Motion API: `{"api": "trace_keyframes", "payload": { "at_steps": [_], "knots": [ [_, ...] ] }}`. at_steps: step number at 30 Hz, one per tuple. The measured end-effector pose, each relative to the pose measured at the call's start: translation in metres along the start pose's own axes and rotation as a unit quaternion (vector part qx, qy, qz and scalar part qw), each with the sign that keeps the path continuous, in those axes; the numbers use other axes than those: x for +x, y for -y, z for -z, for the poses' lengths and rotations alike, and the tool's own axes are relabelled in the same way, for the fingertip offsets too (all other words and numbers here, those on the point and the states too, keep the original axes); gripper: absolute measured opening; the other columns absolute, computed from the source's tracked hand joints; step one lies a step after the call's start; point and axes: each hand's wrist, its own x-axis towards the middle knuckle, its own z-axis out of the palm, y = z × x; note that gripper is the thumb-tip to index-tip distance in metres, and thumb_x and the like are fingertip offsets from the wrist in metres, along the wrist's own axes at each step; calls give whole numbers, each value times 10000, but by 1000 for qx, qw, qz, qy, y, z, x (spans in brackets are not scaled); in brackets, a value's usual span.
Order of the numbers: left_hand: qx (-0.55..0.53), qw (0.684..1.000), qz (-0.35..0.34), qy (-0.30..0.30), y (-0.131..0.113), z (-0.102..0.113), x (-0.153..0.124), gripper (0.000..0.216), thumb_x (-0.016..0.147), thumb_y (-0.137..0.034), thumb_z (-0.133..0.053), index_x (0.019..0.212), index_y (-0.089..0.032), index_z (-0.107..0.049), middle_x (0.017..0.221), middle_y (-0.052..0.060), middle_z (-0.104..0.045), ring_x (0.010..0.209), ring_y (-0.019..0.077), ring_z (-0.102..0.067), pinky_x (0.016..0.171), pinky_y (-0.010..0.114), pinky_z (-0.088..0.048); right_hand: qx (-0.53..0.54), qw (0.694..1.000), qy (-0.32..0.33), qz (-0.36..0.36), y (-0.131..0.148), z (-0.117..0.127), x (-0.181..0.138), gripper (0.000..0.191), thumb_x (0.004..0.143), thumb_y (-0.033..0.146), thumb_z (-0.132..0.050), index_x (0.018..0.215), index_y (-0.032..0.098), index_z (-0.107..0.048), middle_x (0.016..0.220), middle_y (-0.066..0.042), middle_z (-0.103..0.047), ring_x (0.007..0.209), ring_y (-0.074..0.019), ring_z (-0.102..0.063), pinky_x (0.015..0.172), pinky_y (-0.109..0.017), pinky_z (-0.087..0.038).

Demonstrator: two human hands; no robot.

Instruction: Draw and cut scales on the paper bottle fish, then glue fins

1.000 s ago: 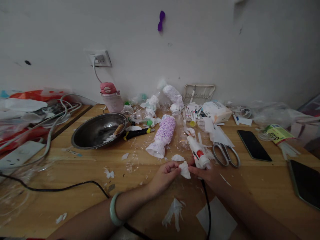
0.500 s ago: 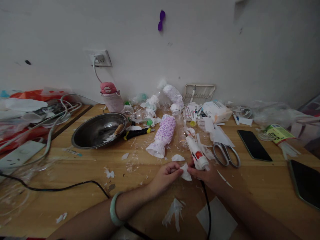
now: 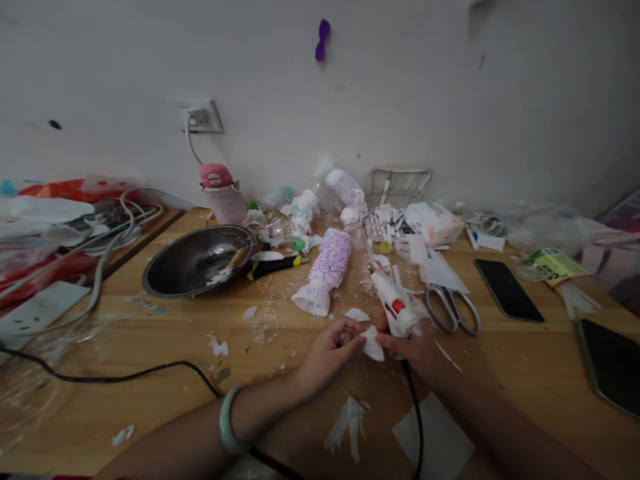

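Between my two hands is a small white piece of paper (image 3: 373, 345). My left hand (image 3: 336, 347) is closed, pinching its left edge between thumb and fingers. A white hot glue gun (image 3: 395, 305) with a red trigger is held in my right hand (image 3: 411, 347), nozzle pointing away from me. That hand's fingertips also touch the paper's right edge. Just beyond the hands lies another white scrap (image 3: 357, 315). Farther back rests a fish-shaped form (image 3: 327, 263) covered in white paper with purple scale lines. A cut strip of white paper (image 3: 349, 427) lies nearer to me.
A dark metal bowl (image 3: 173, 267) stands at left beside a yellow-black utility knife (image 3: 275, 267). Grey-handled scissors (image 3: 453, 310) and a phone (image 3: 509, 291) lie at right. The glue gun's black cord (image 3: 414, 413) runs toward me. Plastic bottles and a pink-lidded cup (image 3: 223, 197) are behind.
Almost nothing differs. The paper and the fingers on it have shifted very slightly; both hands keep their grip.
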Motion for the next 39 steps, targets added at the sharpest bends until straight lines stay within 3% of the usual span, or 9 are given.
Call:
{"api": "trace_keyframes", "payload": {
  "at_steps": [6,21,25,30,35,39],
  "knots": [
    [48,998,-41,-4,-2,1,-3,394,730,-565,-656,776,-205,-503,525,-103,-310,506,95,-251,515,242,-189,13,1000,4,-6,2,-1,0,349,574,447,-764,716,200,-563,564,45,-524,484,-103,-455,477,-258,-399],
    [126,988,-90,-6,2,5,-5,300,786,-491,-625,769,-195,-577,537,-84,-326,517,104,-294,521,242,-234,45,999,5,-25,1,-1,-1,397,543,461,-798,730,184,-585,590,33,-555,494,-101,-468,477,-252,-400],
    [93,993,-68,-1,-3,5,-4,344,745,-529,-649,736,-195,-569,532,-79,-349,520,103,-308,524,243,-241,43,999,7,-27,-2,1,-1,381,558,456,-790,737,183,-592,593,30,-558,502,-104,-471,487,-255,-405],
    [-30,999,-13,1,-8,3,-1,426,648,-574,-718,692,-187,-548,603,-45,-488,559,98,-389,545,235,-269,43,999,29,-10,-4,2,0,340,611,450,-770,742,185,-601,620,25,-568,528,-106,-485,502,-249,-411],
    [-101,992,65,34,-6,4,3,448,612,-558,-761,673,-188,-516,467,-108,-379,401,40,-229,439,231,-126,41,999,25,-15,-3,1,-1,342,580,432,-782,713,181,-592,603,27,-557,534,-105,-470,507,-251,-391],
    [-126,988,80,50,-5,4,5,451,588,-526,-792,667,-190,-501,441,-118,-394,358,27,-210,407,235,-85,34,999,28,-15,0,0,-1,327,589,427,-769,696,182,-580,580,33,-541,522,-101,-455,510,-253,-380]
  ]
}}
